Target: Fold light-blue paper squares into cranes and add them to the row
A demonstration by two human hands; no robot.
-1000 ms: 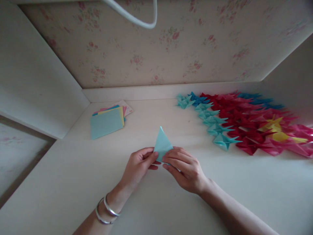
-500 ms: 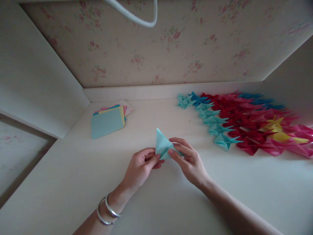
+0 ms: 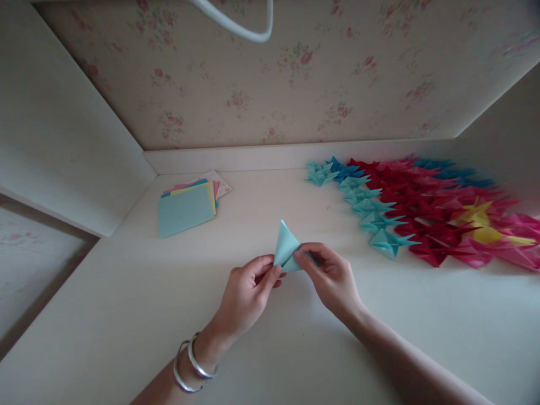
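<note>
Between my two hands is a folded sheet of light turquoise origami paper (image 3: 286,245), one sharp point facing up and away from me. My left hand (image 3: 248,289) pinches its lower left corner, thumb on top and fingers curled beneath. My right hand (image 3: 329,275) grips the right side, with the thumb pressed on a folded flap and the forefinger bent behind the paper. Part of that right flap is hidden under my fingers. Two silver bangles (image 3: 197,360) circle my left wrist.
A stack of coloured paper sheets (image 3: 185,211), turquoise on top, lies at the back left. Rows of folded paper pieces (image 3: 426,219) in turquoise, red, pink, blue and yellow cover the right side of the white desk (image 3: 126,315). A white cable (image 3: 240,29) hangs before the floral wall.
My right hand has shifted from lying over the lower edge to pinching the paper's right side. The paper has been turned, and a flap now shows on its right.
</note>
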